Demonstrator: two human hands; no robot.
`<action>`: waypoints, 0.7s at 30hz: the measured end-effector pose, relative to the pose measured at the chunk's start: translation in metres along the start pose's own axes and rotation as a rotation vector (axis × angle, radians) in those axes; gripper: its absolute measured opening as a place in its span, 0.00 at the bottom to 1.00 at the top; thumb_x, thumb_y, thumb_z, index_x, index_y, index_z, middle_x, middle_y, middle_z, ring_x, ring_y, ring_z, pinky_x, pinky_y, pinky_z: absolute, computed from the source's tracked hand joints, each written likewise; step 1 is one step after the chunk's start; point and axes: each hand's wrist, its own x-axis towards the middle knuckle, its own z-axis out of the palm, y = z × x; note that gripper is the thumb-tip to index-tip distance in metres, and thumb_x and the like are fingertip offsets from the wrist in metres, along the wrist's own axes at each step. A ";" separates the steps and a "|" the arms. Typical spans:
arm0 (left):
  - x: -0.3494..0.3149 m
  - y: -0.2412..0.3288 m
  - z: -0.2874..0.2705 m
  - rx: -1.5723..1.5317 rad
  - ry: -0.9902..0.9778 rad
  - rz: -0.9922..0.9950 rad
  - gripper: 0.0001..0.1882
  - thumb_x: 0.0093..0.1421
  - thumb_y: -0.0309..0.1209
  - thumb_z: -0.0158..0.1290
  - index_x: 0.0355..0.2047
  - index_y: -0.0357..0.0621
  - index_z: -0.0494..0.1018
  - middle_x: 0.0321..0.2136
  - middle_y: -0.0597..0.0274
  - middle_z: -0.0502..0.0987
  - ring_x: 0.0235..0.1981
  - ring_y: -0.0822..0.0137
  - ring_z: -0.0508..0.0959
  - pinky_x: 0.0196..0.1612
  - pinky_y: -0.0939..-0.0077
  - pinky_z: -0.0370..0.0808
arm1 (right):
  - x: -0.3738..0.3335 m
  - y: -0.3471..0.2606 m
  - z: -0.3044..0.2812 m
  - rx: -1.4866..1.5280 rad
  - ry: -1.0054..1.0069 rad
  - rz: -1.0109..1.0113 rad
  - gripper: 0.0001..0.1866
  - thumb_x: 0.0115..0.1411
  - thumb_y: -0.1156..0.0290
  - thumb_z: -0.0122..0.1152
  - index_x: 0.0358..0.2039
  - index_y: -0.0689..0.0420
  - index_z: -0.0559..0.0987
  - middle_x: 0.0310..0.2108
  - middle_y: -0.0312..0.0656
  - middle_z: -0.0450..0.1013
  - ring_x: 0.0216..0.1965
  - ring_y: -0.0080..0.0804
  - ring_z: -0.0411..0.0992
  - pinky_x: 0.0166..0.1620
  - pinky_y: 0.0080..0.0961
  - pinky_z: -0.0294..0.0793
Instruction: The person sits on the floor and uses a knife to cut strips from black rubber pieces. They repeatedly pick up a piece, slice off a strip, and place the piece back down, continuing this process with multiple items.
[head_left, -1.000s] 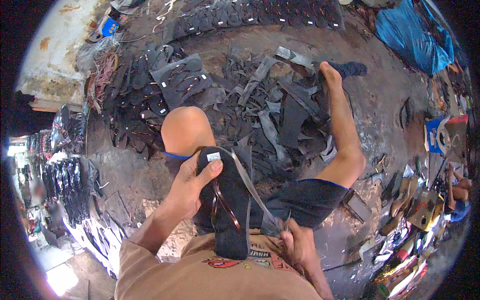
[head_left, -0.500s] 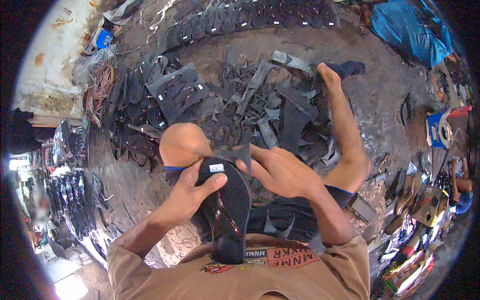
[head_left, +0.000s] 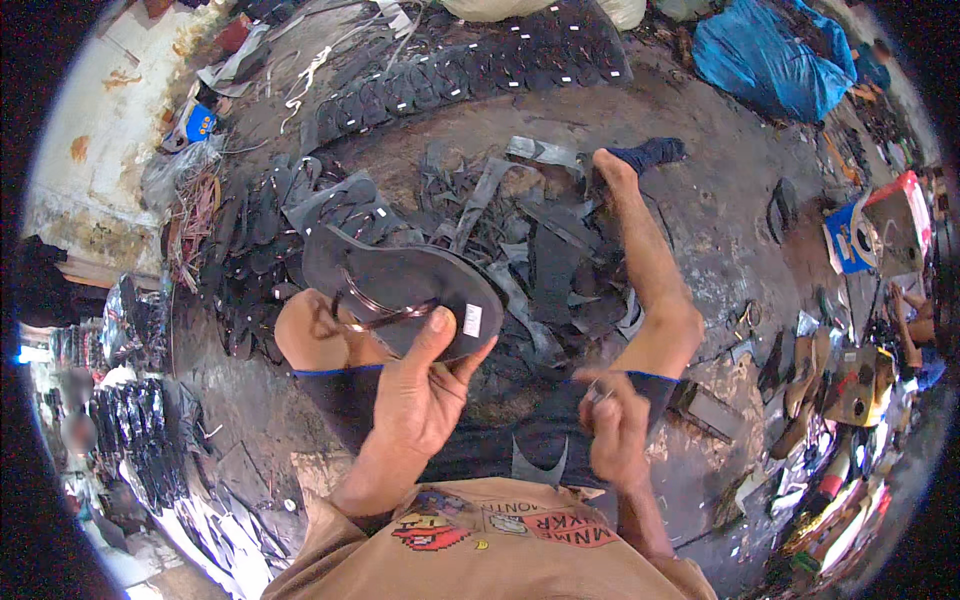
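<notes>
My left hand (head_left: 420,400) is closed on the heel end of a black flip-flop (head_left: 400,265). Its thumb presses the footbed next to a small white label, with the fingers behind. Shiny brown straps face up, and the toe end points up and left, above my bent left knee. Lower right, over my lap, my right hand (head_left: 615,425) is curled and slightly blurred. A small grey glint shows between its fingers, too little to name. On my dark shorts lies a curved black offcut (head_left: 540,460).
Black sheet scraps (head_left: 565,260) cover the floor ahead, with piled flip-flops (head_left: 265,220) to their left. Labelled flip-flops stand in rows (head_left: 470,75) farther back. A blue plastic sheet (head_left: 770,60), scissors (head_left: 746,318) and a cardboard box (head_left: 858,385) are on the right.
The flip-flop has swung from upright against my shirt to slanting out ahead, held in my left hand. My right hand has drawn back from its edge toward my lap; the scrap it held is gone.
</notes>
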 end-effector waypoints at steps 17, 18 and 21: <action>-0.017 -0.029 -0.051 0.203 -0.010 -0.021 0.22 0.59 0.19 0.63 0.54 0.39 0.73 0.48 0.54 0.82 0.48 0.59 0.84 0.52 0.56 0.86 | 0.009 -0.007 -0.003 -0.420 -0.341 0.093 0.19 0.70 0.51 0.55 0.42 0.56 0.75 0.26 0.56 0.76 0.33 0.63 0.77 0.35 0.54 0.72; -0.017 -0.027 -0.048 0.194 -0.020 -0.025 0.23 0.58 0.18 0.64 0.55 0.37 0.73 0.47 0.53 0.81 0.48 0.59 0.84 0.53 0.58 0.85 | 0.020 -0.010 -0.002 -0.394 -0.367 0.078 0.19 0.71 0.51 0.54 0.42 0.56 0.74 0.26 0.57 0.76 0.33 0.63 0.77 0.35 0.54 0.72; -0.023 -0.026 -0.050 0.225 -0.008 -0.041 0.25 0.57 0.17 0.64 0.56 0.36 0.73 0.47 0.54 0.81 0.48 0.60 0.84 0.55 0.59 0.83 | 0.043 -0.019 0.012 -0.393 -0.406 0.040 0.17 0.72 0.53 0.52 0.43 0.55 0.74 0.26 0.57 0.76 0.33 0.65 0.76 0.35 0.56 0.71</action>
